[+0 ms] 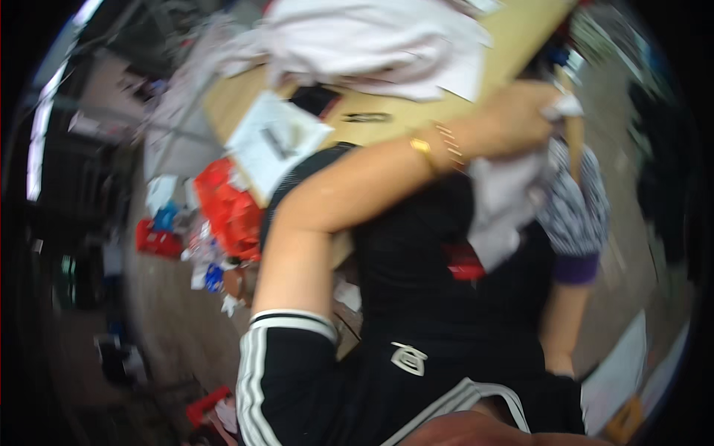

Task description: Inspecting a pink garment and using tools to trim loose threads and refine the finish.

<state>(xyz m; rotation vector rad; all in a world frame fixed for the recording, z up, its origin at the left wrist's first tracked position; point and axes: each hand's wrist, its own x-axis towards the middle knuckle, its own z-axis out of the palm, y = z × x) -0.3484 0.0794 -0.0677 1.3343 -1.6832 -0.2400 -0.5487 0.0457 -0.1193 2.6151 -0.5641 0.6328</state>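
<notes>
My left arm reaches across my body to the right, with bracelets at the wrist. My left hand (524, 111), blurred by motion, is closed on a pale pinkish-white cloth (509, 197). Part of this cloth shows at the fingers, and the rest hangs down over my black clothes. My right arm wears a grey patterned sleeve cover (580, 201) with a purple cuff. The right hand's fingers cannot be made out beyond the sleeve cover. A narrow tan strip (573, 141) shows beside the cloth; its kind is unclear.
A large pile of pale cloth (364, 44) lies on the wooden table (416, 115). On its left part are a white paper sheet (271, 141), a dark phone-like object (316, 100) and a small dark metal tool (367, 117). Red plastic bags (223, 208) and clutter sit left of the table.
</notes>
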